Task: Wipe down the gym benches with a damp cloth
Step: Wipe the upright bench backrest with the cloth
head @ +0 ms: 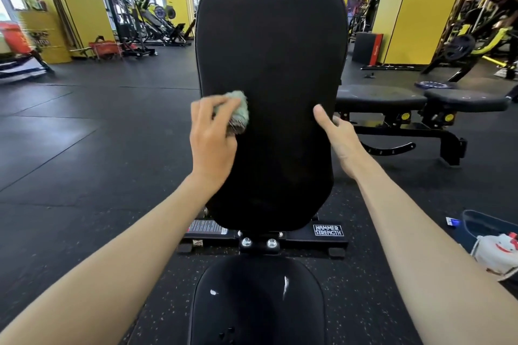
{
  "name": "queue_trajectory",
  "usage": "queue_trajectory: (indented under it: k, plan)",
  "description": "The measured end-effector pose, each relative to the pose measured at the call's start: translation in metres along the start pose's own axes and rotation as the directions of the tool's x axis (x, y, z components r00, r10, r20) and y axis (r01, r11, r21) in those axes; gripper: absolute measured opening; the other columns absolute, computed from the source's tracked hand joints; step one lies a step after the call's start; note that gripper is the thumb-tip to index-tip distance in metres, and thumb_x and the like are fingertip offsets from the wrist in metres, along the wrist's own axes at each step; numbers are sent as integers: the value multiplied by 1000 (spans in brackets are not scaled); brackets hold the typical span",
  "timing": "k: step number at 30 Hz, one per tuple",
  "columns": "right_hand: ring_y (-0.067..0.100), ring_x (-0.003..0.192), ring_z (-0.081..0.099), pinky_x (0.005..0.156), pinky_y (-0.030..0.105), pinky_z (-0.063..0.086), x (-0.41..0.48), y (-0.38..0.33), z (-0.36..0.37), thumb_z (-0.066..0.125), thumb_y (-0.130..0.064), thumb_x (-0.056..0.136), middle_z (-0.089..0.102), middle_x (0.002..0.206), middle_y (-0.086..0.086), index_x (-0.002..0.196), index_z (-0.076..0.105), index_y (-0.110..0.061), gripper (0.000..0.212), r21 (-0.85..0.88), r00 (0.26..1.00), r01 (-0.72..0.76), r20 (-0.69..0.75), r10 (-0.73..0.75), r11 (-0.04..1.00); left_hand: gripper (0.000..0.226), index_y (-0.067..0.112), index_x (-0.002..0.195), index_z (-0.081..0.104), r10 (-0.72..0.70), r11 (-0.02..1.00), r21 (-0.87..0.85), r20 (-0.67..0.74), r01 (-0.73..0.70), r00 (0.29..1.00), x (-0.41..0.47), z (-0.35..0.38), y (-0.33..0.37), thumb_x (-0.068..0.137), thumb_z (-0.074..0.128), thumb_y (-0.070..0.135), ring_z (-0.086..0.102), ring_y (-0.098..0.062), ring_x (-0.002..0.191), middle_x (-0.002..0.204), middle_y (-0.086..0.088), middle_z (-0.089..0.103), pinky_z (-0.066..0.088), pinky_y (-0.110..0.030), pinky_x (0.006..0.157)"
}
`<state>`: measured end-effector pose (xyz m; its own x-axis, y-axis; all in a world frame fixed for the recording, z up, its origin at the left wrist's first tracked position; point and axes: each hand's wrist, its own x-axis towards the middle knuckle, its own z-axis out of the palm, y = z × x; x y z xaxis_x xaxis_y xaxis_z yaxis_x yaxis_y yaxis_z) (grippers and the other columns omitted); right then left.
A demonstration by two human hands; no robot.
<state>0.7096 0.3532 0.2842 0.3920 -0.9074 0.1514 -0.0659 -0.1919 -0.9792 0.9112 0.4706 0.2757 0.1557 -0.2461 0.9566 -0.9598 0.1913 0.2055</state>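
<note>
At frame centre, my left hand clutched the cloth against the backrest; my right hand gripped the backrest's right edge, thumb in front.

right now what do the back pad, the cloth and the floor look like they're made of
The back pad: probably padded vinyl or faux leather, matte black, piped seam round its edge. The cloth: soft fuzzy fabric, likely microfibre or terry, pale green, bunched in the left hand. The floor: looks like rubber tiling, dark with a dull sheen, joints between tiles, pale flecks.
</note>
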Motion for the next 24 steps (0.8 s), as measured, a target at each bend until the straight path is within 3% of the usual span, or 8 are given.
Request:
queue_trajectory:
  k: [3,10,12,14,17,20,24]
  plan:
    - [2,95,61,73,15,45,-1,1,2,70,-48,80,65,101,-11,111,60,-20,43,-8,998,41,-53,-41,999,55,1,106,69,-18,999,42,26,17,1000,-1,5,-2,64,40,-20,44,-23,95,101,-13,62,37,-14,82]
    - [3,94,61,74,17,44,-3,-4,7,72,-48,80,66,100,-12,107,61,-22,40,38,997,35,-66,-32,999,54,3,106,69,169,982,27,290,-185,942,-54,0,1,68,32,-7,48,-22,97,102,-9,63,54,-30,70]
    - [2,93,61,70,15,44,-3,-4,8,72,-47,80,66,100,-12,110,62,-20,42,62,998,34,-59,-31,997,53,4,106,69,132,990,25,222,-141,966,-46,-8,-2,67,35,-9,48,-23,98,104,-9,59,47,-24,75]
    - [3,94,62,69,15,45,-4,-4,8,73,-47,79,67,104,-9,114,62,-18,46,80,998,35,-63,-30,996,51,3,106,68,-12,999,43,97,8,995,-27,-13,-6,68,39,-13,45,-24,96,102,-13,57,35,-16,78]
    - [1,94,61,67,15,44,-6,-5,7,72,-48,79,66,106,-9,116,61,-18,48,84,998,30,-58,-25,996,50,3,106,67,-119,990,82,46,115,992,-11,-15,-11,67,42,-16,41,-22,93,99,-14,59,33,-16,74]
    - [0,92,61,66,12,44,-6,-4,7,72,-47,80,67,103,-11,114,62,-18,46,88,998,33,-55,-28,996,47,4,103,68,4,991,131,129,-21,992,-33,-11,-11,70,35,-6,43,-22,95,100,-10,62,41,-24,63]
    - [3,94,62,69,14,43,-3,-2,8,72,-49,78,67,102,-11,106,63,-23,39,84,998,40,-55,-36,996,48,3,102,68,160,977,89,297,-194,941,-69,-13,-15,63,48,-17,46,-21,97,99,-8,63,54,-32,59]
